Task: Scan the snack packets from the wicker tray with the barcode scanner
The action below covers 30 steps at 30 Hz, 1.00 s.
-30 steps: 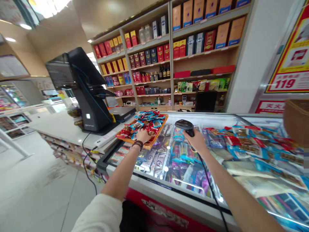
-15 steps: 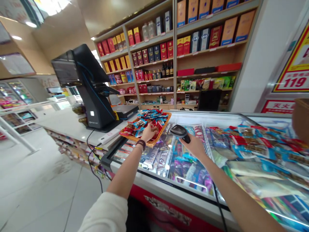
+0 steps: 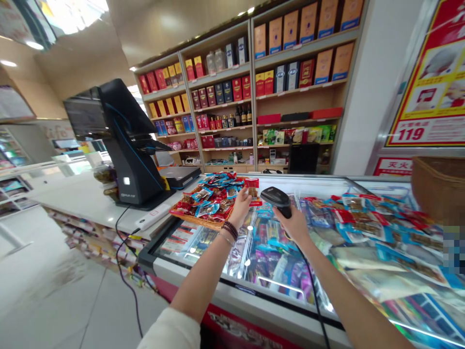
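My left hand (image 3: 241,207) is closed on a small red snack packet (image 3: 253,190) with brown contents in its clear middle. It holds the packet up at the right rim of an orange wicker basket (image 3: 203,223). Many red and blue snack packets (image 3: 207,194) are heaped in that basket. Wrapped round the grip of a black barcode scanner (image 3: 275,196), my right hand (image 3: 293,224) is closed above the glass freezer top. The scanner's head is turned left, close beside the red packet. Its cable (image 3: 311,278) hangs down past my right forearm.
Below is a glass-topped freezer (image 3: 276,286) with packaged goods inside. More blue and red packets (image 3: 366,218) lie on the glass at right, near a brown basket (image 3: 436,189). A black checkout terminal (image 3: 131,155) stands on the white counter (image 3: 83,189) at left. Boxed goods fill the back shelves (image 3: 221,121).
My left hand has lifted a red packet out of the basket and moved right toward the scanner. The scanner stays in my right hand. The camera view has shifted somewhat.
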Each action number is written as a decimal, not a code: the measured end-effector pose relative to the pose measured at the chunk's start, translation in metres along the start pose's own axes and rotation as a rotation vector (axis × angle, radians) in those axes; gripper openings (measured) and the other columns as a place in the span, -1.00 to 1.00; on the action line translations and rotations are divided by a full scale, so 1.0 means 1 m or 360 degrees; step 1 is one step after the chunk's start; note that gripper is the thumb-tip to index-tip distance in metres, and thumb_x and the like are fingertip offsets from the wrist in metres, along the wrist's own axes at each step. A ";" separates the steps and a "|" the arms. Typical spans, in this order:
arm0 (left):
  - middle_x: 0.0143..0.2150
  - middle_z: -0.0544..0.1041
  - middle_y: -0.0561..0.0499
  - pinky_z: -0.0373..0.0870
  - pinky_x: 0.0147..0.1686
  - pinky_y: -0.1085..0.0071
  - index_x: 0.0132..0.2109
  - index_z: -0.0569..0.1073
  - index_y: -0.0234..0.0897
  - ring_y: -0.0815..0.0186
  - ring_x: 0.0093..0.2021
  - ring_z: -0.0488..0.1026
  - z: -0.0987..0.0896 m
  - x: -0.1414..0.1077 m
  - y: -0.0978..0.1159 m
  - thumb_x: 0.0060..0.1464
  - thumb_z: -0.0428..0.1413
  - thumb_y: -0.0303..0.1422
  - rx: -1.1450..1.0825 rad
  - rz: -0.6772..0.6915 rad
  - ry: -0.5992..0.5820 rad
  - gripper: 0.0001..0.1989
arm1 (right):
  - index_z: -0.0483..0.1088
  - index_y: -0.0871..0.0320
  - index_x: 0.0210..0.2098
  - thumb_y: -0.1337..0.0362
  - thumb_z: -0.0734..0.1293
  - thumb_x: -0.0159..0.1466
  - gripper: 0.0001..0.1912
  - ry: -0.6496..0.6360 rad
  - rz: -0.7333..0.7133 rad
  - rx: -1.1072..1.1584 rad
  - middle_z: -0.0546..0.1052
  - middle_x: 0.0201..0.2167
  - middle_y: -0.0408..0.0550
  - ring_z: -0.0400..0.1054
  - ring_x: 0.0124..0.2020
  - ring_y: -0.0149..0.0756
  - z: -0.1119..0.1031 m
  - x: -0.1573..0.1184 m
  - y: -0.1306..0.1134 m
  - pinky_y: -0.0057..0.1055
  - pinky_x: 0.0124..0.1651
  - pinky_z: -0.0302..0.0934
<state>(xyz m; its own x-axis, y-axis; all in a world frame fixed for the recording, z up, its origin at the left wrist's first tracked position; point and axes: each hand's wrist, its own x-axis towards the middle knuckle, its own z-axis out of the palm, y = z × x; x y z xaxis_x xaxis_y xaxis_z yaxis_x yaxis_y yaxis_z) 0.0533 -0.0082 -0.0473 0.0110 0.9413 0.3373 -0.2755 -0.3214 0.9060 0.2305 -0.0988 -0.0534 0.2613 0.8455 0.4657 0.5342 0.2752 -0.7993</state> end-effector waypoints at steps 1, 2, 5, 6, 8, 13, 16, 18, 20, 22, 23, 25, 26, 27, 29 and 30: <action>0.05 0.56 -0.15 0.37 0.13 0.21 0.14 0.42 -0.23 0.21 0.07 0.51 0.006 -0.001 -0.005 0.03 0.24 -0.45 -0.0057 -0.0036 -0.0006 -0.51 | 0.40 0.10 -0.39 -0.21 0.29 0.14 -0.52 0.0018 0.0025 0.0048 0.44 -0.70 -0.10 0.39 -0.59 -0.15 -0.002 0.001 0.001 -0.34 -0.48 0.15; 0.06 0.55 -0.15 0.36 0.14 0.21 0.14 0.42 -0.23 0.21 0.07 0.50 0.010 -0.003 -0.009 0.03 0.23 -0.48 -0.0102 -0.0071 -0.0009 -0.50 | 0.38 0.10 -0.41 -0.22 0.29 0.13 -0.52 0.0033 0.0045 0.0091 0.42 -0.72 -0.12 0.37 -0.61 -0.16 -0.004 0.002 0.003 -0.34 -0.48 0.15; 0.09 0.54 -0.15 0.35 0.15 0.22 0.10 0.44 -0.26 0.20 0.09 0.49 0.015 -0.005 -0.021 0.01 0.23 -0.48 -0.0182 -0.0112 -0.0005 -0.54 | 0.34 0.07 -0.46 -0.23 0.31 0.13 -0.53 0.0056 0.0093 0.0177 0.38 -0.76 -0.16 0.33 -0.67 -0.20 -0.006 0.005 0.008 -0.34 -0.48 0.17; 0.10 0.53 -0.16 0.35 0.16 0.22 0.07 0.46 -0.27 0.20 0.10 0.48 0.015 -0.005 -0.024 0.02 0.23 -0.47 -0.0203 -0.0114 -0.0002 -0.58 | 0.33 0.07 -0.47 -0.22 0.31 0.14 -0.53 0.0062 0.0112 0.0194 0.38 -0.76 -0.16 0.32 -0.68 -0.21 -0.006 0.006 0.010 -0.34 -0.48 0.17; 0.12 0.51 -0.16 0.33 0.18 0.23 0.02 0.48 -0.29 0.19 0.13 0.46 0.015 -0.007 -0.030 0.04 0.21 -0.44 -0.0243 -0.0138 -0.0007 -0.64 | 0.33 0.07 -0.47 -0.22 0.31 0.14 -0.54 0.0071 0.0129 0.0203 0.38 -0.77 -0.17 0.32 -0.69 -0.22 -0.006 0.007 0.011 -0.35 -0.48 0.18; 0.17 0.49 -0.16 0.35 0.18 0.21 0.17 0.41 -0.20 0.17 0.16 0.45 0.016 -0.010 -0.043 -0.01 0.19 -0.50 -0.0288 -0.0191 0.0041 -0.45 | 0.39 0.10 -0.43 -0.20 0.29 0.15 -0.54 0.0030 0.0094 0.0057 0.43 -0.72 -0.09 0.42 -0.57 -0.12 -0.008 0.005 0.006 -0.35 -0.47 0.17; 0.26 0.41 -0.12 0.32 0.21 0.22 0.33 0.23 -0.08 0.20 0.24 0.38 0.016 -0.011 -0.052 0.00 0.17 -0.52 -0.0247 -0.0071 0.0129 -0.26 | 0.42 0.10 -0.41 -0.11 0.28 0.17 -0.61 -0.0084 0.0053 -0.0119 0.46 -0.67 -0.08 0.45 -0.51 -0.11 -0.009 0.003 0.000 -0.37 -0.46 0.15; 0.31 0.35 -0.10 0.29 0.24 0.23 0.39 0.12 -0.03 0.21 0.30 0.32 0.014 -0.011 -0.057 0.03 0.15 -0.51 -0.0164 -0.0018 0.0171 -0.20 | 0.43 0.09 -0.41 -0.03 0.28 0.18 -0.68 -0.0176 0.0025 -0.0262 0.45 -0.66 -0.10 0.44 -0.51 -0.13 -0.009 0.002 -0.003 -0.38 -0.45 0.12; 0.36 0.29 -0.09 0.25 0.27 0.23 0.41 0.05 -0.01 0.23 0.35 0.25 0.010 -0.011 -0.061 0.04 0.13 -0.51 -0.0081 0.0022 0.0213 -0.17 | 0.43 0.09 -0.39 0.02 0.29 0.19 -0.73 -0.0273 0.0031 -0.0358 0.44 -0.66 -0.12 0.43 -0.52 -0.16 -0.009 0.001 -0.005 -0.39 -0.45 0.10; 0.40 0.23 -0.08 0.19 0.31 0.24 0.42 0.04 -0.02 0.24 0.39 0.17 0.006 -0.009 -0.062 0.05 0.11 -0.51 -0.0035 0.0080 0.0250 -0.17 | 0.42 0.09 -0.40 0.04 0.29 0.20 -0.74 -0.0349 0.0051 -0.0393 0.44 -0.66 -0.13 0.41 -0.53 -0.18 -0.008 0.000 -0.006 -0.39 -0.45 0.09; 0.41 0.20 -0.08 0.16 0.33 0.25 0.42 0.05 -0.04 0.25 0.41 0.13 0.004 -0.009 -0.063 0.05 0.09 -0.52 -0.0028 0.0113 0.0263 -0.18 | 0.41 0.10 -0.41 0.05 0.29 0.21 -0.75 -0.0377 0.0059 -0.0399 0.44 -0.66 -0.13 0.40 -0.54 -0.19 -0.008 0.000 -0.007 -0.39 -0.45 0.08; 0.43 0.16 -0.07 0.12 0.35 0.25 0.41 0.07 -0.06 0.25 0.44 0.06 0.000 -0.008 -0.062 0.06 0.07 -0.52 -0.0028 0.0162 0.0277 -0.21 | 0.40 0.09 -0.44 0.05 0.29 0.22 -0.75 -0.0412 0.0076 -0.0407 0.43 -0.67 -0.13 0.40 -0.55 -0.19 -0.007 -0.001 -0.007 -0.39 -0.45 0.08; 0.44 0.15 -0.06 0.11 0.36 0.25 0.41 0.07 -0.07 0.25 0.45 0.04 -0.001 -0.008 -0.062 0.07 0.06 -0.52 -0.0032 0.0173 0.0277 -0.22 | 0.39 0.09 -0.45 0.05 0.28 0.22 -0.74 -0.0426 0.0087 -0.0409 0.42 -0.68 -0.14 0.39 -0.55 -0.19 -0.007 -0.001 -0.007 -0.39 -0.45 0.08; 0.44 0.15 -0.05 0.10 0.36 0.24 0.41 0.07 -0.06 0.25 0.45 0.03 -0.002 -0.008 -0.062 0.08 0.05 -0.52 -0.0039 0.0183 0.0276 -0.23 | 0.39 0.08 -0.45 0.05 0.28 0.23 -0.74 -0.0440 0.0100 -0.0411 0.41 -0.69 -0.14 0.39 -0.56 -0.18 -0.007 -0.001 -0.007 -0.38 -0.45 0.08; 0.45 0.13 -0.04 0.08 0.37 0.23 0.41 0.06 -0.04 0.25 0.46 0.01 -0.003 -0.009 -0.061 0.10 0.05 -0.50 -0.0058 0.0209 0.0266 -0.24 | 0.39 0.08 -0.44 0.05 0.28 0.24 -0.74 -0.0460 0.0125 -0.0422 0.40 -0.71 -0.15 0.39 -0.56 -0.18 -0.007 -0.002 -0.007 -0.38 -0.45 0.08; 0.45 0.13 -0.04 0.08 0.37 0.22 0.41 0.06 -0.04 0.25 0.46 0.00 -0.003 -0.010 -0.060 0.11 0.06 -0.49 -0.0062 0.0221 0.0264 -0.25 | 0.40 0.08 -0.44 0.06 0.28 0.24 -0.74 -0.0466 0.0132 -0.0430 0.40 -0.71 -0.14 0.39 -0.56 -0.17 -0.008 -0.002 -0.007 -0.38 -0.45 0.09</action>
<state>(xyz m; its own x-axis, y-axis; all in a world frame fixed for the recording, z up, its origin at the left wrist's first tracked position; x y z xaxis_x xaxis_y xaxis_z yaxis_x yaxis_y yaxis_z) 0.0673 0.0022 -0.1058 -0.1870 0.8933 0.4088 -0.3005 -0.4482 0.8419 0.2323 -0.1059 -0.0457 0.0933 0.9650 0.2450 0.7230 0.1035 -0.6831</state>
